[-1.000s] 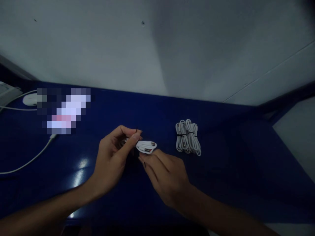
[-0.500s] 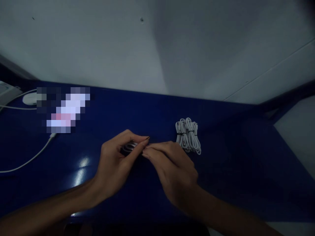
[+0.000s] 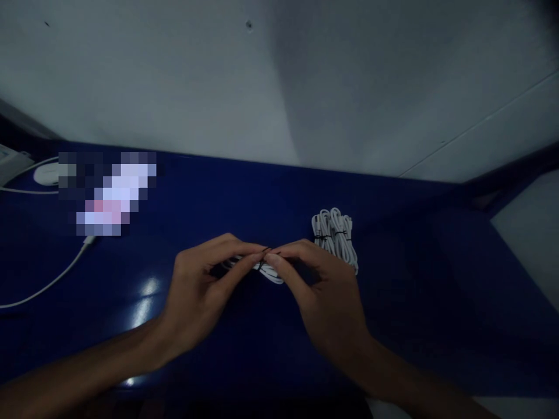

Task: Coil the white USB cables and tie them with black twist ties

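The left hand (image 3: 198, 285) and right hand (image 3: 334, 291) meet, thumbs and fingers (image 3: 238, 248) apparently pinching the black tie (image 3: 261, 265) around the coiled white cable (image 3: 274, 275), which lies just under the fingertips. Doing this well likely means keeping the loops gathered evenly, holding the tie at their middle and twisting it snug without crushing the cable. Tied bundles (image 3: 335, 238) rest on the tabletop (image 3: 218, 198), beyond the right fingers.

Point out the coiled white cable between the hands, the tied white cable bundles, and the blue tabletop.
Coiled white cable (image 3: 273, 274): head view, on its exposed loops.
Tied white cable bundles (image 3: 341, 242): head view, on the right one's loops.
Blue tabletop (image 3: 236, 195): head view, on bare surface near the wall (image 3: 196, 87).
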The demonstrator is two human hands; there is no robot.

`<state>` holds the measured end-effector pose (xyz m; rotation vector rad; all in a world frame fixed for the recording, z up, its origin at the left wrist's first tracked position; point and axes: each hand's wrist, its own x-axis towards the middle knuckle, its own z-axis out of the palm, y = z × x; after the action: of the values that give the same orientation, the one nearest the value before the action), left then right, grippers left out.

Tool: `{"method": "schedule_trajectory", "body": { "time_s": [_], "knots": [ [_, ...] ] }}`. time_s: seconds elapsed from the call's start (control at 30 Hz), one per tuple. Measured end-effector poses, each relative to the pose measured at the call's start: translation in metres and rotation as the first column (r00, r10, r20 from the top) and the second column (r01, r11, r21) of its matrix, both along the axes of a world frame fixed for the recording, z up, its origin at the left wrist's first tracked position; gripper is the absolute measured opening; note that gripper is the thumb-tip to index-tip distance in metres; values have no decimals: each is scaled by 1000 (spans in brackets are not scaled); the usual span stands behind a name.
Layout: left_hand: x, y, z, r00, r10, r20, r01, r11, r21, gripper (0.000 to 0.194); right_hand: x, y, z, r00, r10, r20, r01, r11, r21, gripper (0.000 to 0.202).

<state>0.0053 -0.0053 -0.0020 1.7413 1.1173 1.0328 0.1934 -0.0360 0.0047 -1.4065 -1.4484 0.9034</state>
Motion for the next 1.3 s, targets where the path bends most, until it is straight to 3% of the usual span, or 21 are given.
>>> {"method": "schedule_trajectory", "body": {
  "time_s": [0.4,0.57,0.73,0.97,1.1,1.2,1.3],
  "knots": [
    [-4,2,-2,996,-60,-61,72,971,226,34,8,7,10,968,12,-249,-71,971,-230,12],
    [-3,3,0,991,-121,-54,130,968,214,42,10,10,13,937,-34,-348,-57,967,-249,13],
    [-3,2,0,996,-92,-6,92,984,152,43,12,13,14,918,-28,-395,-92,955,-282,9],
    [-3,3,4,997,-48,67,46,998,32,41,17,17,13,932,57,-359,-163,948,-273,9],
    [-3,3,5,992,-31,123,35,999,-33,52,21,19,13,926,160,-343,-251,938,-239,10],
    [-3,2,5,990,-43,136,48,998,-31,59,21,19,13,955,165,-247,-211,962,-173,6],
    [-3,2,5,994,-33,108,33,999,1,58,20,18,10,986,144,-84,-146,989,-18,11]
  ]
}}
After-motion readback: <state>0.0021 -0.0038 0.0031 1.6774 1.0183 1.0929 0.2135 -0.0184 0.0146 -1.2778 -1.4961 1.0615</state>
